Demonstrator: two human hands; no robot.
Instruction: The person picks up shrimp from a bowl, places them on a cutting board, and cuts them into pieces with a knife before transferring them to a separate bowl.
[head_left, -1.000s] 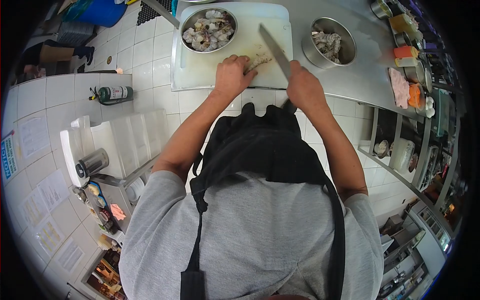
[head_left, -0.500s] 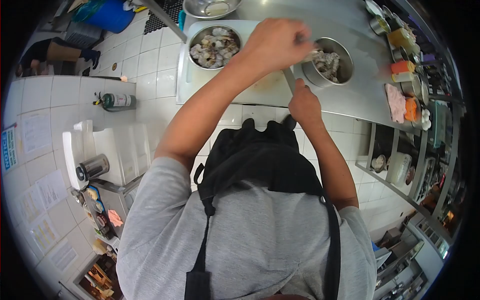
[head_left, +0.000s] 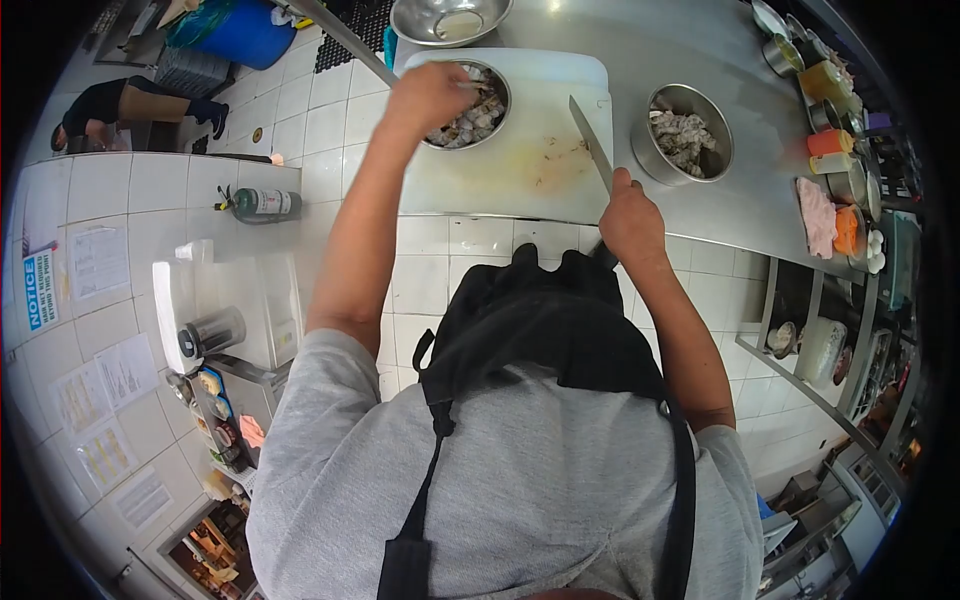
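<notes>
My left hand (head_left: 432, 98) is over the near-left rim of a metal bowl of raw shrimp (head_left: 475, 122). Its fingers are bent together among the shrimp, and whatever is between the fingertips is hidden. In my right hand (head_left: 632, 218) is a knife (head_left: 592, 145), its blade angled up and left above the right edge of the white cutting board (head_left: 535, 95). Brownish bits and wet stains mark the board's surface. To the right of the knife stands a deep metal pot (head_left: 722, 150) with more greyish shrimp (head_left: 682, 140) inside.
A wide metal bowl (head_left: 450, 22) sits behind the board on the steel counter (head_left: 580, 30). Bottles, tins and a pink cloth (head_left: 815, 215) line the right side. Another person (head_left: 130, 105) bends over at the far left, near a blue bin (head_left: 225, 35).
My left hand has moved left from beside the pot to the shrimp bowl. My right hand still grips the knife, with more of the blade showing. The camera view has shifted slightly.
</notes>
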